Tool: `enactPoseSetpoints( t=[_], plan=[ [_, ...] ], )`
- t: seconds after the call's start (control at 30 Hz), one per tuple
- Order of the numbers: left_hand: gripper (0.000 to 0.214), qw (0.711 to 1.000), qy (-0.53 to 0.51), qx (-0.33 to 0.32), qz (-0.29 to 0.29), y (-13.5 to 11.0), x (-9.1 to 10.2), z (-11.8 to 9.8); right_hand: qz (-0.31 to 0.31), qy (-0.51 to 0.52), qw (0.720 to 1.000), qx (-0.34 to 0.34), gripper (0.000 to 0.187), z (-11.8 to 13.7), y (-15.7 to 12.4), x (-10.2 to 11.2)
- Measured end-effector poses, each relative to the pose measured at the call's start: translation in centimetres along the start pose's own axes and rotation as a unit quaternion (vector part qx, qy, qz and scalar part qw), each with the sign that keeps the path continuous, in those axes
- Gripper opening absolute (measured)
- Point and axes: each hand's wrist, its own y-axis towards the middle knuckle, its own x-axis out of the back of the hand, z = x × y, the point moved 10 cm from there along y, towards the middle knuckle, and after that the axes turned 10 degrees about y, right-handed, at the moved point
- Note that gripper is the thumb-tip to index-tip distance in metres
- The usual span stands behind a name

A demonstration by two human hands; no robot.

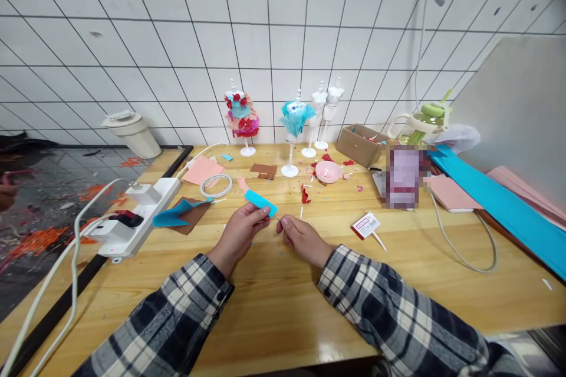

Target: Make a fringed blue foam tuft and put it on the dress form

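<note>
1. Gripping a bright blue paper strip [257, 201] in the left hand [241, 231], closed in a pinch with the thumb on top, just above the wooden table [274, 312].
2. Pinching a thin stick-like piece [278, 220] in the right hand [306, 238], with thumb and forefinger drawn together, right beside the strip's near end; too small to identify further, and impossible to tell whether touching the strip.
3. Lying left of the strip: a white tape roll [229, 187] and, farther left, folded blue paper [174, 216] over a brown sheet [193, 221].
4. Standing beyond, near the tiled wall [287, 29]: four miniature dress forms [297, 113], two decorated, two plain white.
</note>
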Motion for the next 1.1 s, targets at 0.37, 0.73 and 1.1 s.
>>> enactPoseSetpoints(
  t=[0.37, 0.73, 1.1],
  plan=[
    [0.027, 0.999, 0.035, -0.007, 0.015, 0.04, -0.50, 0.27, 0.002, 0.013, 1.000, -0.011, 0.049, -0.47, 0.22, 0.19],
    [0.025, 0.999, 0.037, -0.009, 0.027, 0.13, -0.67, 0.28, 0.024, 0.010, 1.000, -0.004, 0.038, 0.03, 0.36, -0.20],
    [0.026, 0.999, 0.030, 0.002, 0.021, 0.17, -0.35, 0.40, 0.036, -0.053, 0.998, 0.000, 0.037, 0.19, 0.50, -0.22]
  ],
)
